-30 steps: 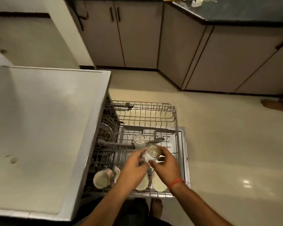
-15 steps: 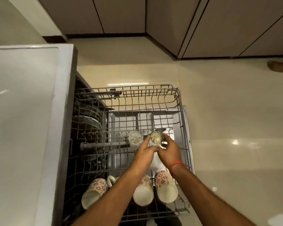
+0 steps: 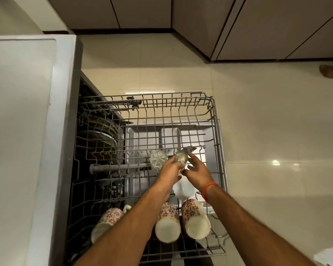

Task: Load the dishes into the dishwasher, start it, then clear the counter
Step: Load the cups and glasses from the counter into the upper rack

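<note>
Head view: left hand [image 3: 169, 169] grips glass [image 3: 181, 157] in upper rack [image 3: 210, 104]; right hand [image 3: 197, 170] loose beside it, fingertips touching, grasping nothing.

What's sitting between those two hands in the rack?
In the head view, a clear glass stands between the left hand and right hand, in the rack. Another glass stands beside it.

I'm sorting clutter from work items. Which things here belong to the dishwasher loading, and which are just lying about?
Job:
upper rack
glass being placed, left hand, right hand
second glass
three floral mugs
plates below

Lying about:
white scrap on the floor
cabinets
</note>
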`<state>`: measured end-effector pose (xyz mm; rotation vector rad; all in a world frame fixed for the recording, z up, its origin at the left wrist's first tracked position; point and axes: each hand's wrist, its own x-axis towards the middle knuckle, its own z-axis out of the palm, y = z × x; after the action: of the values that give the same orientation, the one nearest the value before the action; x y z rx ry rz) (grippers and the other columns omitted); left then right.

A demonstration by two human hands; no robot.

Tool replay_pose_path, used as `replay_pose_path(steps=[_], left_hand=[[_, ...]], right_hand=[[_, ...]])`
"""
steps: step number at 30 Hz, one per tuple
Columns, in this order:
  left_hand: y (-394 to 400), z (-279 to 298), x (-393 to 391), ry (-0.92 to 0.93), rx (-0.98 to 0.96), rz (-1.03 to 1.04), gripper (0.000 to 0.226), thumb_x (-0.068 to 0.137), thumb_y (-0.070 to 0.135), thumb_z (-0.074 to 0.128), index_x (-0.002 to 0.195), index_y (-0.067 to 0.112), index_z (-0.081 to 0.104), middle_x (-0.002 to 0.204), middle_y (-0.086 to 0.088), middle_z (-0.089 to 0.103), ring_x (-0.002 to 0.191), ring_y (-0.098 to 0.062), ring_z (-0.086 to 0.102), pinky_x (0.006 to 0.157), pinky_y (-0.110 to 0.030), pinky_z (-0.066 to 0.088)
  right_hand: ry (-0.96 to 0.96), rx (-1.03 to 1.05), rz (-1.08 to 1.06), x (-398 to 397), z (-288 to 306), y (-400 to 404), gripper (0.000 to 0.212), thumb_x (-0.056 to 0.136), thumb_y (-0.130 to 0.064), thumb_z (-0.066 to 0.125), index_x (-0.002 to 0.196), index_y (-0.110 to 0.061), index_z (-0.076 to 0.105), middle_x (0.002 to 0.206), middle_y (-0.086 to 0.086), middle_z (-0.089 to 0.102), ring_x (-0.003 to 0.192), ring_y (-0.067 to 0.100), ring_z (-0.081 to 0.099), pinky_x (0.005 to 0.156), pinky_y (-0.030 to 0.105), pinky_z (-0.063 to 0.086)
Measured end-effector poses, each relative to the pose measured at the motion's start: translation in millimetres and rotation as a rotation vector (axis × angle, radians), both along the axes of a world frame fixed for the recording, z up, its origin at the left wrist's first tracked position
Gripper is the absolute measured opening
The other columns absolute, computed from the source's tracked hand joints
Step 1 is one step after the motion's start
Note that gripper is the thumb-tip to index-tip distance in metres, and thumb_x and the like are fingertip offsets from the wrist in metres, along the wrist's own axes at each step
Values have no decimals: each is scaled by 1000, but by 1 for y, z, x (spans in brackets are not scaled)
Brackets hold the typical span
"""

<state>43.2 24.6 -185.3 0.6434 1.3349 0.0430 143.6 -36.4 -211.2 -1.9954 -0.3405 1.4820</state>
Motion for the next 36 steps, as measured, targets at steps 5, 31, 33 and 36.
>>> replay_pose_path(steps=[5,31,33,36], left_hand=[[-13,22,-9,-37,62,13,60,96,8,56,152,27,41,144,2,51,124,-13,51,93,-31,47],[-203,269,-226,-213,682,560,51,90,45,63,139,31,58,144,9,58,134,-11,54,111,-40,45],[-213,276,-257,-192,723,637,40,98,38,60,138,34,59,142,13,58,132,-8,56,109,-37,47],[-229,284,-313,-147,783,782,36,101,38,59,136,37,60,141,16,59,130,-5,57,104,-33,50]], right_hand=[[50,33,18,1,23,-6,78,86,-10,70,153,-31,35,150,2,47,137,22,44,115,44,36],[183,654,408,-155,281,-120,56,92,-17,70,143,-27,50,142,2,54,133,13,50,104,28,47],[217,665,483,-186,298,-116,55,92,-13,69,142,-27,51,141,2,56,133,14,50,109,35,45],[252,697,637,-246,321,-113,53,92,-14,69,139,-31,53,138,-3,56,131,12,51,110,37,43]])
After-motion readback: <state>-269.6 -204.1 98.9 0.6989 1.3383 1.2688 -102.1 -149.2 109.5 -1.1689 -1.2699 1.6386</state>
